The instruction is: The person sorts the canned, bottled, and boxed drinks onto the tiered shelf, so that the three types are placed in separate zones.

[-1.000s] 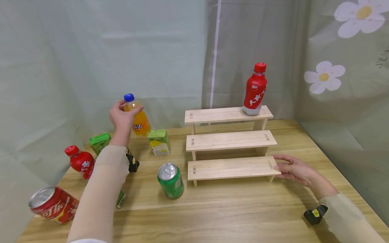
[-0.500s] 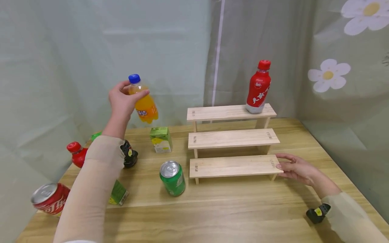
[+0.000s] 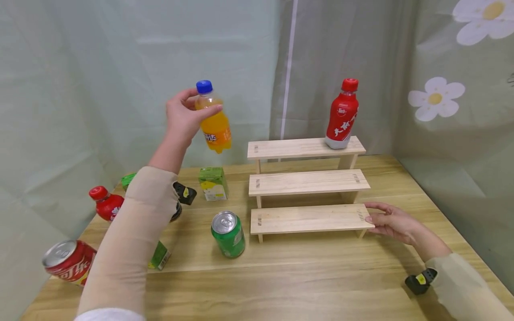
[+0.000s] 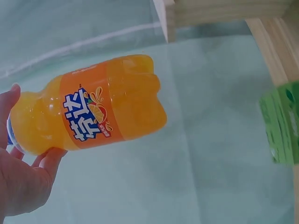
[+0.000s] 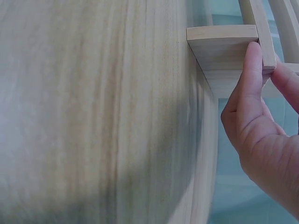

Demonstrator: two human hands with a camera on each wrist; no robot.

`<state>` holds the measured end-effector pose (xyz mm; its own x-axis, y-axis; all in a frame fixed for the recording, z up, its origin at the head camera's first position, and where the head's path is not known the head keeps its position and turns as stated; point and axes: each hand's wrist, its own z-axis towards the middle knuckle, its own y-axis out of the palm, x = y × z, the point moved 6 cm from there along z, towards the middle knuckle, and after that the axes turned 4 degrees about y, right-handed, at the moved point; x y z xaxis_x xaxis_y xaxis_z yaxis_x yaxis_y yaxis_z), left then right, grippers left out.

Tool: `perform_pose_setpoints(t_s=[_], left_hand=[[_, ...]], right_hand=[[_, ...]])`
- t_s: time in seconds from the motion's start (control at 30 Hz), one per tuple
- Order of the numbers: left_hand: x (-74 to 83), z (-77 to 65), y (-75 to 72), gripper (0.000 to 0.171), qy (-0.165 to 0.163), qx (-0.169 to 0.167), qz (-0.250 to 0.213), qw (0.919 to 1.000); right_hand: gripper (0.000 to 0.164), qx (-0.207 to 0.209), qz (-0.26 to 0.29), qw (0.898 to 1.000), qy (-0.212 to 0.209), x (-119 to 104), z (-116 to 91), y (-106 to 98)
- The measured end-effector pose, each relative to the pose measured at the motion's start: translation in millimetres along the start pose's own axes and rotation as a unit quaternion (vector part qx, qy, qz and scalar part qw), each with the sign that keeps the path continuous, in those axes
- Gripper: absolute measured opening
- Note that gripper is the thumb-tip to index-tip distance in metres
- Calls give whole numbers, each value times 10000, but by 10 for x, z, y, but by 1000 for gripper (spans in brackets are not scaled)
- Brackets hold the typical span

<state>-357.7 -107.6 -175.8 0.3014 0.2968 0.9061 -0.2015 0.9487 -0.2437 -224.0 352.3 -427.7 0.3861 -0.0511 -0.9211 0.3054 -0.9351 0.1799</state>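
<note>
My left hand [image 3: 186, 113] grips an orange soda bottle [image 3: 217, 129] with a blue cap near its neck. The bottle hangs slightly tilted in the air, above and behind a green juice box [image 3: 213, 183]. In the left wrist view its orange label [image 4: 88, 107] faces the camera. At the right end of the lowest step of a three-tier wooden stand [image 3: 309, 219], my right hand [image 3: 391, 224] pinches the board, thumb on top and fingers beneath, as the right wrist view also shows on the board's edge [image 5: 264, 42]. A red bottle [image 3: 341, 118] stands on the top step's right side.
A green can [image 3: 228, 235] stands left of the stand. Farther left are a red can [image 3: 70, 262], another red bottle [image 3: 107, 205] and a green carton [image 3: 159, 256], partly behind my left arm. Curtains hang behind the wooden table [image 3: 281, 285].
My left hand has lifted the orange soda bottle from near the table's back edge and carried it rightward toward the stand. My right hand keeps its hold on the lowest step.
</note>
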Motion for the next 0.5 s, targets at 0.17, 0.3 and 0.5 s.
perform_pose_setpoints(t_s=[0.17, 0.3, 0.5], left_hand=[[117, -18, 153, 57, 224, -78, -179, 9996], [195, -20, 286, 54, 373, -171, -369, 9985], [263, -11, 519, 53, 421, -324, -654, 9964]], right_hand=[[31, 57, 8, 10000, 57, 8, 6, -3], [31, 16, 16, 10000, 25, 0, 2, -3], [31, 18, 47, 10000, -23, 3, -12, -2]])
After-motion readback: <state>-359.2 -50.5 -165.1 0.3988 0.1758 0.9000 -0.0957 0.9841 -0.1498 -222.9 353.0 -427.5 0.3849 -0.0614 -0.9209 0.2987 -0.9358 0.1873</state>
